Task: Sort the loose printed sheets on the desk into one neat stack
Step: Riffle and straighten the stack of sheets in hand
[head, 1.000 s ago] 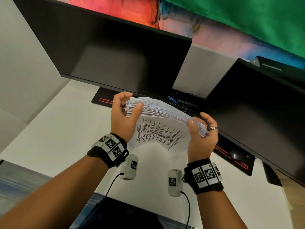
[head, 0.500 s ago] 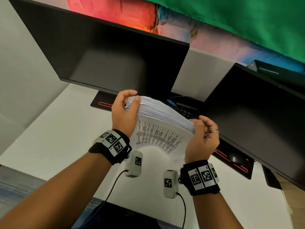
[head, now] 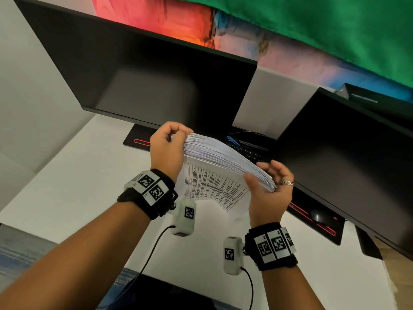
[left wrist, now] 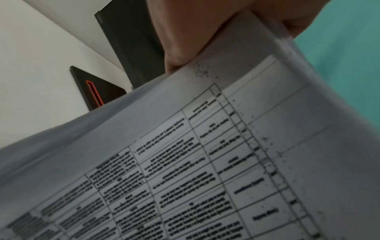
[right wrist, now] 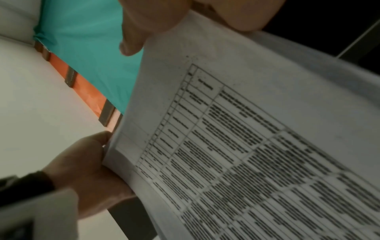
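Note:
A thick stack of printed sheets (head: 221,166) stands on edge above the white desk (head: 71,193), its upper edges fanned and the nearest page showing a printed table. My left hand (head: 166,148) grips the stack's left end, fingers curled over the top. My right hand (head: 269,189) holds the right end, thumb on the near face and fingers behind. In the left wrist view the printed sheet (left wrist: 205,154) fills the frame under my fingers (left wrist: 180,37). The right wrist view shows the same page (right wrist: 236,138), with my left hand (right wrist: 88,172) at its far edge.
Two dark monitors (head: 145,81) (head: 348,157) stand close behind the stack. A black keyboard (head: 248,151) lies under them on a red-trimmed desk mat (head: 136,139), with a mouse (head: 318,215) at right. Green cloth (head: 312,23) hangs above.
The stack has risen slightly and its fanned top edges have drawn tighter. My left fingers have curled over the top; my right hand has shifted its hold on the right end.

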The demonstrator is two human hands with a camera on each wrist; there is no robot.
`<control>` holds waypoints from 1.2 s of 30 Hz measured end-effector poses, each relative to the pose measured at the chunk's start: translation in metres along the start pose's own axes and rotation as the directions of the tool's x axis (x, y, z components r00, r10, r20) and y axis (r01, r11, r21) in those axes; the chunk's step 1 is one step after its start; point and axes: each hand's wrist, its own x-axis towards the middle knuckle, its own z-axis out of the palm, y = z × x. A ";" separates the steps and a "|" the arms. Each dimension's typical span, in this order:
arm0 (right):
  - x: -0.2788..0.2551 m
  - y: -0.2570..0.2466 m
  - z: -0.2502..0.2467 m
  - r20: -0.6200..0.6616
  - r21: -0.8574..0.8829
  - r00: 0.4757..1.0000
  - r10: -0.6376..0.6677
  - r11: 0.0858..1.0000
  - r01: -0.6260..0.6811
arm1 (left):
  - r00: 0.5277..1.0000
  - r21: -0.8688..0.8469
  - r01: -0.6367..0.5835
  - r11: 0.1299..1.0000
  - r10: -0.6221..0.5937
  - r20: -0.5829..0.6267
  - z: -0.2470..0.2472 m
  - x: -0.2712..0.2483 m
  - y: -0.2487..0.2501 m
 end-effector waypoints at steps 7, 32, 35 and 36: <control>-0.006 0.008 -0.007 0.086 -0.025 0.987 0.138 0.990 -0.137 | 0.994 -0.049 0.077 0.996 -0.074 0.077 -0.007 0.010 0.000; 0.034 -0.043 0.017 0.299 -0.569 0.900 -0.318 0.697 0.436 | 0.805 0.519 -0.526 0.674 0.199 0.559 -0.029 -0.001 0.022; 0.025 -0.013 -0.003 0.001 -0.726 0.988 -0.156 0.680 0.108 | 0.940 0.462 -0.233 0.856 0.077 0.332 -0.051 -0.002 0.023; 0.021 -0.001 -0.008 -0.087 -0.704 0.996 -0.034 0.709 -0.037 | 0.964 0.384 -0.142 0.912 0.039 0.264 -0.058 -0.002 0.023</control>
